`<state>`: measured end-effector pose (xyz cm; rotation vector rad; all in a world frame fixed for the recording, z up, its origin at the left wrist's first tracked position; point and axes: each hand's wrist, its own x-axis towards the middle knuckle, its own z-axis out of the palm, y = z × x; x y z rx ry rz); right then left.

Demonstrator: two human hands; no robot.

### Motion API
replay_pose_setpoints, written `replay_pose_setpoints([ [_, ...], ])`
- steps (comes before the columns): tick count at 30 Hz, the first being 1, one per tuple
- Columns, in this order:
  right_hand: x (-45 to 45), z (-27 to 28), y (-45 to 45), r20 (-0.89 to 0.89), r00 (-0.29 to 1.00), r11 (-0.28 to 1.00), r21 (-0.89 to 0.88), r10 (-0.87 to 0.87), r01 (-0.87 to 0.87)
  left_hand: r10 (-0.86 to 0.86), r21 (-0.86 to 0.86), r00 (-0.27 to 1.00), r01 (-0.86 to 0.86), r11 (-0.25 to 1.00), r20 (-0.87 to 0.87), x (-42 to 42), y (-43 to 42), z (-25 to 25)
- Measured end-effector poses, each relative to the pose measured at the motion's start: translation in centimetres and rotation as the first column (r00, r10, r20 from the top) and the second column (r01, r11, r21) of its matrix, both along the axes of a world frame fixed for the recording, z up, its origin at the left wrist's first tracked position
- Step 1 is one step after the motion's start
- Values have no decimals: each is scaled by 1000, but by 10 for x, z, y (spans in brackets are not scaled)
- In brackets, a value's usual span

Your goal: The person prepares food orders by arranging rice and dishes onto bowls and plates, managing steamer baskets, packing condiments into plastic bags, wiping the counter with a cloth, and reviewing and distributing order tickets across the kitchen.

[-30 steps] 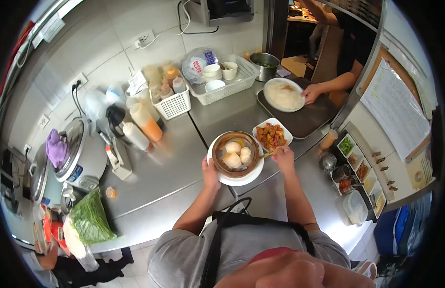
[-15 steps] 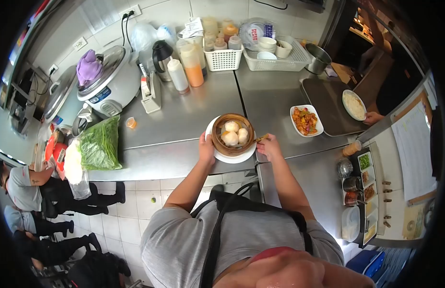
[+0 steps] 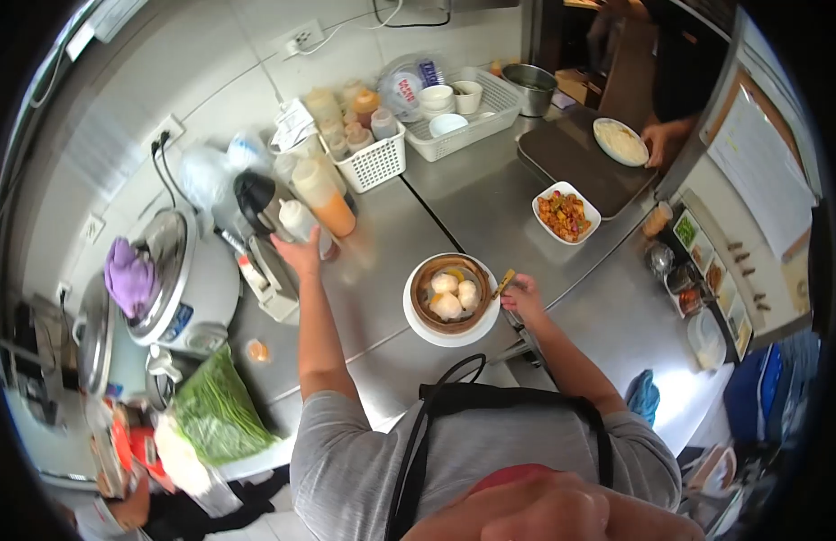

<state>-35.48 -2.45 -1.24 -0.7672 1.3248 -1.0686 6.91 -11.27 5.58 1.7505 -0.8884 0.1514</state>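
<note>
A round bamboo steamer point(image 3: 420, 311) with several pale dumplings point(image 3: 447, 305) sits on a white plate point(image 3: 456, 341) on the steel counter. My right hand point(image 3: 523, 298) is closed on the steamer's short handle point(image 3: 502, 284), at the plate's right side. Away to the left, my left hand point(image 3: 299, 254) reaches to a white squeeze bottle point(image 3: 296, 217), its fingers apart beside the bottle's lower part. A bottle with orange liquid point(image 3: 332, 209) stands just behind. A white square bowl of red-brown food point(image 3: 564, 215) rests on the counter beyond my right hand.
A person's hand point(image 3: 657, 144) holds a white plate of pale food point(image 3: 621, 142) over a dark tray point(image 3: 571, 155). White baskets point(image 3: 374, 166) line the wall. Left are a large cooker point(image 3: 197, 288) and a bag of greens point(image 3: 221, 408). Small condiment containers point(image 3: 703, 251) stand right.
My left hand has let go of the plate and moved left to the squeeze bottle. The square bowl, earlier beside the steamer, now stands apart. The other person's plate has moved right.
</note>
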Motion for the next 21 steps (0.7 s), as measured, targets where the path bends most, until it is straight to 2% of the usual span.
replay_pose_setpoints([
  [2, -6, -3, 9, 54, 998, 1000, -5, -13, 13, -8, -42, 1000, 8, 999, -2, 16, -18, 1],
  [5, -13, -27, 17, 78, 996, 998, -50, -34, 38, -233, -103, 967, 223, 969, -102, 29, -29, -5],
  [7, -11, -26, 20, 37, 999, 995, -101, -21, 24, -303, -80, 949, 296, 952, -91, 23, -21, 3],
  [8, -11, -27, 17, -47, 999, 994, -113, -4, -1, -334, -56, 938, 330, 942, -92, 16, -13, 9],
  [9, -11, -31, 16, -130, 991, 993, -114, 19, -34, -387, -35, 922, 386, 922, -21, 6, -2, 13],
  [10, -8, -23, 17, -109, 994, 996, -86, -7, -3, -440, -16, 897, 441, 897, 48, -6, 8, 19],
  [12, 0, -4, 20, -81, 996, 999, -43, -31, 28, -546, 175, 756, 520, 836, 360, -34, 30, 32],
  [14, 1, 5, 18, -75, 997, 999, -23, -26, 25, -683, 436, 593, 526, 730, 427, -63, 54, 50],
  [15, 1, 4, 18, -76, 997, 999, -26, -20, 18, -723, 502, 513, 521, 690, 462, -73, 63, 50],
  [18, 0, 2, 17, -96, 995, 999, -53, -2, -3, -778, 612, 250, 498, 614, 577, -95, 77, 53],
  [21, 0, 2, 19, -135, 991, 997, -76, 5, -15, -771, 651, 88, 481, 587, 630, -119, 86, 69],
])
